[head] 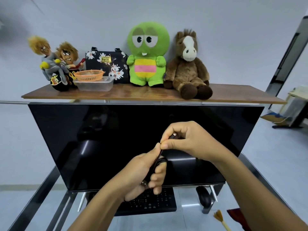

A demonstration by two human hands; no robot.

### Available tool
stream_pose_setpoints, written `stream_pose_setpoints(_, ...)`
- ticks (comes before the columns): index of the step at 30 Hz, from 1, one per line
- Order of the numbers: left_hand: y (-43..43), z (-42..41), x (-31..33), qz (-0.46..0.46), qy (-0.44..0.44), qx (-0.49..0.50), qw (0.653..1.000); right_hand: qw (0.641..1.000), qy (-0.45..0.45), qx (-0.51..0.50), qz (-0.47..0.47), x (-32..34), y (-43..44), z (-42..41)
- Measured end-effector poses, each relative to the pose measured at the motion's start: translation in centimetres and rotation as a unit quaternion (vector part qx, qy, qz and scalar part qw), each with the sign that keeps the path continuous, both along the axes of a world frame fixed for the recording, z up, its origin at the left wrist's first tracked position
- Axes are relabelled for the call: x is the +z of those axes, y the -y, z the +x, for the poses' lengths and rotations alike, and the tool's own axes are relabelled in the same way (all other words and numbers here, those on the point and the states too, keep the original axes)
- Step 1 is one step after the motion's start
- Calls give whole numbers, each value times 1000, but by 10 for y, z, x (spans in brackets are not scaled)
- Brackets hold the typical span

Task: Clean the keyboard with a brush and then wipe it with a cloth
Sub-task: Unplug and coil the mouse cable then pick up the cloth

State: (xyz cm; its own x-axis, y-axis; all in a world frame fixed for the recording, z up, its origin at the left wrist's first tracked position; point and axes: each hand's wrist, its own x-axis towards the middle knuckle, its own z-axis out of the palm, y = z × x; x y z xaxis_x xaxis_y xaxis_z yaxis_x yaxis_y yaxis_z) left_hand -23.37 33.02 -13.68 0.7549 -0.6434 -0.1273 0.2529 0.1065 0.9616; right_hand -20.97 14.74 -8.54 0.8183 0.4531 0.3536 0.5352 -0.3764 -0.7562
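A black keyboard (155, 203) lies on the glass desk below the monitor, partly hidden by my left forearm. My left hand (146, 174) is closed around a coiled black cable (158, 161), raised in front of the screen. My right hand (186, 139) pinches the cable's plug end between thumb and fingers, just above the left hand. A brush with yellowish bristles and a pale handle (220, 220) rests at the desk's lower right. A dark red cloth (237, 216) lies beside it, mostly covered by my right forearm.
A large dark monitor (100, 144) fills the middle. A black mouse (204, 196) sits right of the keyboard. The wooden shelf (150, 95) above carries plush toys, a floral bag, an orange basket and a clear plastic tub.
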Motion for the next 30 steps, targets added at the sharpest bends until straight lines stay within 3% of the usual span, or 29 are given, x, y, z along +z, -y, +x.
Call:
stream_pose_setpoints(4, 8, 0, 7, -178, -141, -16, 974, 965, -122, -17, 232, -46, -16, 3)
stream_pose_setpoints(7, 9, 12, 3, -239, -205, 52, 948, 950, -174, -71, 248, -73, -26, -8)
stream_pose_setpoints(13, 8, 15, -11, -62, -141, 155, 976, 963, -218, -45, 153, -74, -14, -24)
stream_pose_setpoints(19, 11, 18, -14, 22, -100, 115, 988, 972, -183, -140, 46, -76, -18, -27)
stream_pose_setpoints(26, -8, 20, -18, 47, -33, 5, 998, 963, -220, -131, 87, -80, -17, -34)
stream_pose_setpoints(30, -8, 20, -25, 82, -18, 50, 995, 957, -236, -143, 86, -92, -21, -33)
